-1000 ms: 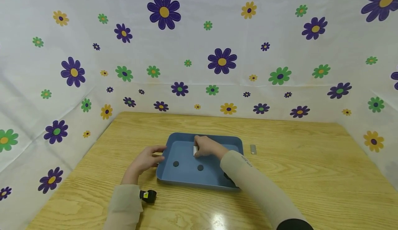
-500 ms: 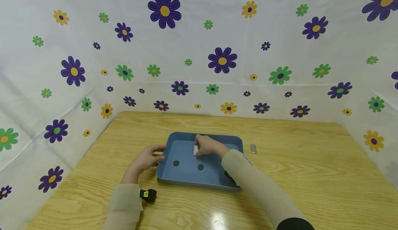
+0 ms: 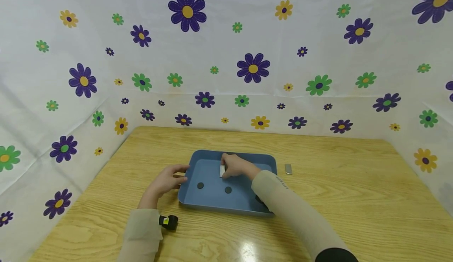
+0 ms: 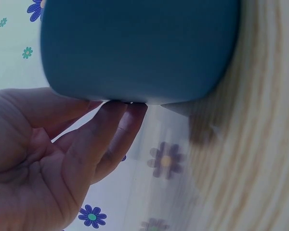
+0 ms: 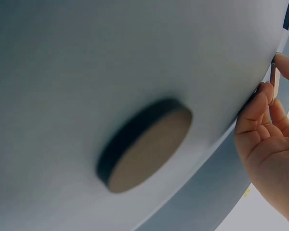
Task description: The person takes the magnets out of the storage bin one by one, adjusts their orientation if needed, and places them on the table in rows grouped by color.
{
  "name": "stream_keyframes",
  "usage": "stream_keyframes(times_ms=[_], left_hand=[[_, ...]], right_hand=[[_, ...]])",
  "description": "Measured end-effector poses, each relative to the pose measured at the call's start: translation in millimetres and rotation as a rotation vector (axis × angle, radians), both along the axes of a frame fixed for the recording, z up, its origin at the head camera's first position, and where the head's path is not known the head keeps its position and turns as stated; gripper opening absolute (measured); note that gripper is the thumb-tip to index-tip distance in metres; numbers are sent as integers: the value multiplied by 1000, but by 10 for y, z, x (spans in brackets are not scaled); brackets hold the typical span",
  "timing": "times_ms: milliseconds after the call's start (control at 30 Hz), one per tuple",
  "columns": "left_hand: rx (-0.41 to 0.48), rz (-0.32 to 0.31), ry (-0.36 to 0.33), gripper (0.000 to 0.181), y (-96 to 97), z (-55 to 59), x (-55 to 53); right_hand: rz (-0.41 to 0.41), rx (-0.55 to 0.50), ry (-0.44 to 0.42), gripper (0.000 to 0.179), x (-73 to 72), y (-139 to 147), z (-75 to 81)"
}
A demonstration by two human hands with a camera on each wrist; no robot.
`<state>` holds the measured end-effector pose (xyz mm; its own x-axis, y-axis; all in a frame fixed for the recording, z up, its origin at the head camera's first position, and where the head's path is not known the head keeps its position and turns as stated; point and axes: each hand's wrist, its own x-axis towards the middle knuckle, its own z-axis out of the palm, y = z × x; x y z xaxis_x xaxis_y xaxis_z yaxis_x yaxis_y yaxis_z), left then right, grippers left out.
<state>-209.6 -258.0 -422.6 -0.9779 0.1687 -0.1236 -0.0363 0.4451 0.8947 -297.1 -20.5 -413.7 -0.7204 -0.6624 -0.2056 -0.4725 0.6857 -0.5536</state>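
A blue rectangular tray (image 3: 226,209) lies on the table. My left hand (image 3: 165,180) is at its left end; in the left wrist view the fingertips touch the outer wall, fingers nearly straight. Over the tray's floor, my right hand (image 3: 235,165) pinches a small flat silver-white rectangular piece (image 3: 222,171) between thumb and fingers. Its edge shows as a thin metallic piece (image 5: 275,79) in the right wrist view, close to the tray floor. Two dark round discs, a left disc (image 3: 200,185) and a right disc (image 3: 228,190), lie in the tray.
A small grey rectangular plate (image 3: 288,169) lies on the wooden table (image 3: 336,183) to the right of the tray. The right sleeve (image 3: 283,199) crosses the tray's right side and partly hides something dark there. A flower-patterned cloth (image 3: 219,45) encloses the back and sides.
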Motion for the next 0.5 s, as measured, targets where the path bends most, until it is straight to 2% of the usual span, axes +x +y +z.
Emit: stream_keyframes(times_ms=[500], left_hand=[[10, 4, 0, 43, 6, -2, -2]], right_hand=[[9, -34, -23, 30, -17, -20, -13]])
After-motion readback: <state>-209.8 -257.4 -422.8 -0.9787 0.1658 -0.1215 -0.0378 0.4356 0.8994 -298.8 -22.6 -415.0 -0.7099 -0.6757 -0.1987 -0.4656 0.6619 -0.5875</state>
